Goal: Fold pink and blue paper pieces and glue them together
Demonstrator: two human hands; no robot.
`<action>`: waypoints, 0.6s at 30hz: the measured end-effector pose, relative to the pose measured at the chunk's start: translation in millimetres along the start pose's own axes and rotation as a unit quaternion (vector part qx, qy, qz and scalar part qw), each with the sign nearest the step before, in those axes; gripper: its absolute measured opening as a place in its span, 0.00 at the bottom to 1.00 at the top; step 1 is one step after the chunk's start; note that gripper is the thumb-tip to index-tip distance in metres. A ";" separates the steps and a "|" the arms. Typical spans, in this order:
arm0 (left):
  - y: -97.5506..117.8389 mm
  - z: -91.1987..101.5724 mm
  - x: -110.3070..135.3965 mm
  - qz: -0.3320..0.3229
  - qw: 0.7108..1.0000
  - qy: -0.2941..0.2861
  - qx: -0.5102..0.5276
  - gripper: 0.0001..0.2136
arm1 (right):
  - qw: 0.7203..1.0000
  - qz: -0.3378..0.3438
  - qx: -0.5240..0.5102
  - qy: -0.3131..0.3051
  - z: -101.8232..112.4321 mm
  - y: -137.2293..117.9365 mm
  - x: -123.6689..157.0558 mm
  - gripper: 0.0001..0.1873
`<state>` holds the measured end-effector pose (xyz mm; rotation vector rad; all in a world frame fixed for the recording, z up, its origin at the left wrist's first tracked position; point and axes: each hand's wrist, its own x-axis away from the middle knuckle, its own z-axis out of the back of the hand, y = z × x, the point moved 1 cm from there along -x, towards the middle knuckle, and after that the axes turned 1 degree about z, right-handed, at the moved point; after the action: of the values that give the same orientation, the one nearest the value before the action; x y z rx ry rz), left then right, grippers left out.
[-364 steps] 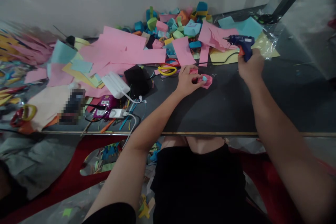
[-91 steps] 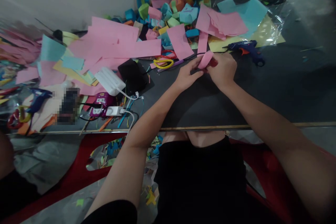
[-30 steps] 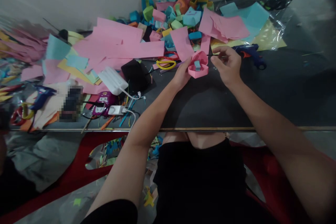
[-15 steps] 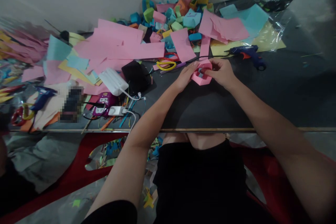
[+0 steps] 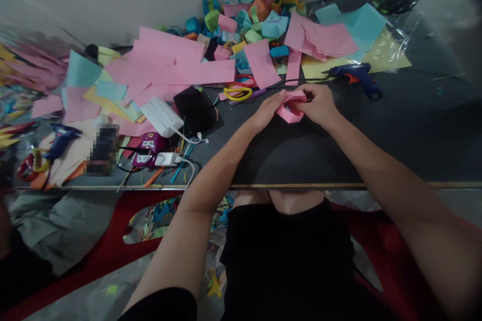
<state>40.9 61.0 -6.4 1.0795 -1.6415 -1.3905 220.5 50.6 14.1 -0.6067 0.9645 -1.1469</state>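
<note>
Between my hands is a small pink paper box (image 5: 290, 114) with folded, many-sided walls, its hollow inside facing up toward me. My left hand (image 5: 266, 109) grips it along its left wall. My right hand (image 5: 319, 104) holds the right side, with fingers reaching over the rim into the hollow, where the tips are partly hidden. Just beyond the box lie scissors (image 5: 238, 94) with yellow and red handles and a purple pen-like stick (image 5: 258, 93). A blue glue gun (image 5: 356, 76) rests to the right, past my right hand.
Pink paper sheets (image 5: 165, 62) cover the table's left and back, before a heap of small coloured paper boxes (image 5: 252, 22). A white adapter (image 5: 161, 116), a black case (image 5: 193, 109), a purple power strip (image 5: 150, 149) and a second glue gun (image 5: 62, 140) lie left, with cords between them.
The pink box has tilted slightly between my hands, so less of its inside shows. Both hands stay in nearly the same place.
</note>
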 end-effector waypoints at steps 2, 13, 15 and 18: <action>1.6 -1.7 0.2 0.001 1.000 -0.025 -0.008 0.23 | 1.000 0.000 0.014 -0.001 0.4 -0.8 0.3 0.07; 2.3 -5.6 -0.4 0.023 0.999 -0.037 -0.005 0.28 | 0.999 0.010 0.038 -0.011 2.0 -4.2 1.5 0.08; 0.9 -4.8 -1.1 0.027 0.999 -0.041 -0.006 0.28 | 0.999 0.006 0.036 -0.009 1.9 -5.2 1.6 0.07; -1.9 -3.1 -2.0 0.027 0.999 -0.039 -0.009 0.28 | 0.999 0.003 0.039 0.000 2.0 -7.1 2.0 0.07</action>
<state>44.9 61.6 -7.8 0.9751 -1.6971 -1.4250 219.1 46.3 20.2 -0.5400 0.9175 -1.1736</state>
